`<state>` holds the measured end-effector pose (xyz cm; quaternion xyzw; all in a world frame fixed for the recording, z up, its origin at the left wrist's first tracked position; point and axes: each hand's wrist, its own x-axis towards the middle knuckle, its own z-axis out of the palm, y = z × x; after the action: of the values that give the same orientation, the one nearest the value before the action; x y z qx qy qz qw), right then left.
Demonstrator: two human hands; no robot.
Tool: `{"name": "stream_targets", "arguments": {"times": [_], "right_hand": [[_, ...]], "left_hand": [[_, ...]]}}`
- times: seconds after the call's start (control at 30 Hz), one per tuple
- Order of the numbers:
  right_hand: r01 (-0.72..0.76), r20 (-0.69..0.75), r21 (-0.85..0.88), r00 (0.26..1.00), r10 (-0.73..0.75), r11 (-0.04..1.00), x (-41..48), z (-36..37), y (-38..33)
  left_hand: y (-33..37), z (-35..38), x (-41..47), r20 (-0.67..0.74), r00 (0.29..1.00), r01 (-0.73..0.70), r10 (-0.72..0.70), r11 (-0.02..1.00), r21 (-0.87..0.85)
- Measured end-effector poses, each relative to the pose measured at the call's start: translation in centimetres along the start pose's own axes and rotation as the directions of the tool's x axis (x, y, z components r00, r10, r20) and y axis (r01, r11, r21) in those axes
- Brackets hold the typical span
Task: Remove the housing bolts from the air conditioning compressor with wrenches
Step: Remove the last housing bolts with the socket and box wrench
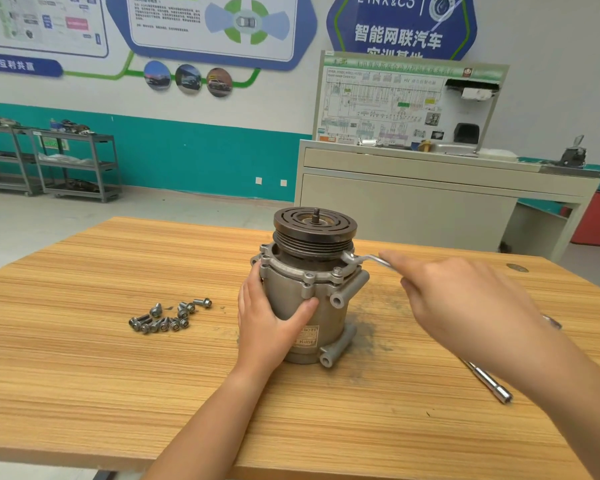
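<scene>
Loosening a housing bolt on the compressor flange with a wrench, other hand bracing.

Left hand wrapped open around the compressor body, thumb across the front, pinning it upright on the bench. Right hand fingers closed on the wrench handle; the ring end sits on a flange bolt just beyond its fingertips, under the pulley. Pile of removed bolts lies well to the left of the left hand; a second tool lies under the right forearm. Step: mid-removal, at least 2 flange bolts look seated near the left thumb. Next move probably needs a firm swing of the handle, then reseating.
</scene>
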<state>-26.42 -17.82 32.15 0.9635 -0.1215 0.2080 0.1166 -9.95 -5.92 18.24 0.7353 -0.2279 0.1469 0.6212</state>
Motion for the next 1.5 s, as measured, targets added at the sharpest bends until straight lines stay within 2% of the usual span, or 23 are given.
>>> {"name": "stream_targets", "arguments": {"times": [0.2, 0.3, 0.47, 0.67, 0.83, 1.0, 1.1, 1.2, 1.27, 1.33, 1.37, 1.43, 1.5], "right_hand": [[0.005, 0.065, -0.134, 0.998, 0.003, 0.991, 0.9, 0.9, -0.9], [0.048, 0.095, -0.216, 0.995, -0.029, 0.975, 1.1, 0.3, -2.0], [0.151, 0.215, -0.242, 0.972, -0.099, 0.958, 0.9, 0.3, -3.8], [0.177, 0.166, -0.323, 0.978, -0.129, 0.930, 1.1, 0.8, -2.7], [0.204, 0.069, -0.381, 0.979, -0.192, 0.902, 4.1, 0.9, 0.5], [0.185, -0.006, -0.363, 0.980, -0.200, 0.913, 7.3, 4.5, 1.7], [0.213, -0.172, -0.309, 0.946, -0.275, 0.927, 8.1, 6.4, 1.2], [0.263, -0.391, -0.060, 0.881, -0.265, 0.963, 7.8, 7.4, 1.5], [0.259, -0.456, 0.203, 0.879, -0.144, 0.944, 6.8, 7.9, 2.0], [0.248, -0.488, 0.497, 0.872, 0.031, 0.832, 4.8, 7.9, 1.9], [0.264, -0.506, 0.563, 0.859, 0.074, 0.784, 3.6, 7.6, 1.6], [0.284, -0.504, 0.589, 0.861, 0.070, 0.756, 1.2, 6.9, 1.1], [0.260, -0.476, 0.456, 0.879, -0.013, 0.851, -0.6, 6.1, 0.7]], "left_hand": [[-0.2, 0.1, 0.0, -0.010, 1.000, -0.013, 0.013, 1.000, -0.010], [-0.1, 0.0, 0.0, -0.003, 1.000, 0.002, -0.002, 1.000, -0.009], [0.1, 0.1, 0.0, -0.014, 1.000, 0.025, -0.025, 1.000, -0.004], [0.1, 0.0, -0.1, 0.007, 1.000, 0.027, -0.027, 1.000, 0.002], [0.1, -0.1, -0.1, 0.007, 1.000, 0.024, -0.024, 1.000, 0.000], [0.4, -0.1, 0.0, 0.002, 1.000, 0.019, -0.019, 1.000, 0.005], [0.2, -0.1, -0.1, -0.001, 1.000, 0.018, -0.018, 1.000, 0.004], [0.2, -0.2, -0.1, 0.002, 1.000, 0.019, -0.019, 1.000, 0.018], [0.2, -0.2, -0.1, 0.003, 1.000, 0.019, -0.019, 1.000, 0.021], [0.3, -0.2, -0.1, 0.003, 1.000, 0.021, -0.021, 1.000, 0.014], [0.3, -0.2, -0.2, 0.002, 1.000, 0.023, -0.023, 1.000, 0.012], [0.4, -0.2, -0.2, -0.002, 1.000, 0.023, -0.023, 1.000, 0.006], [0.3, -0.1, -0.2, 0.000, 1.000, 0.020, -0.020, 1.000, 0.005]]}}
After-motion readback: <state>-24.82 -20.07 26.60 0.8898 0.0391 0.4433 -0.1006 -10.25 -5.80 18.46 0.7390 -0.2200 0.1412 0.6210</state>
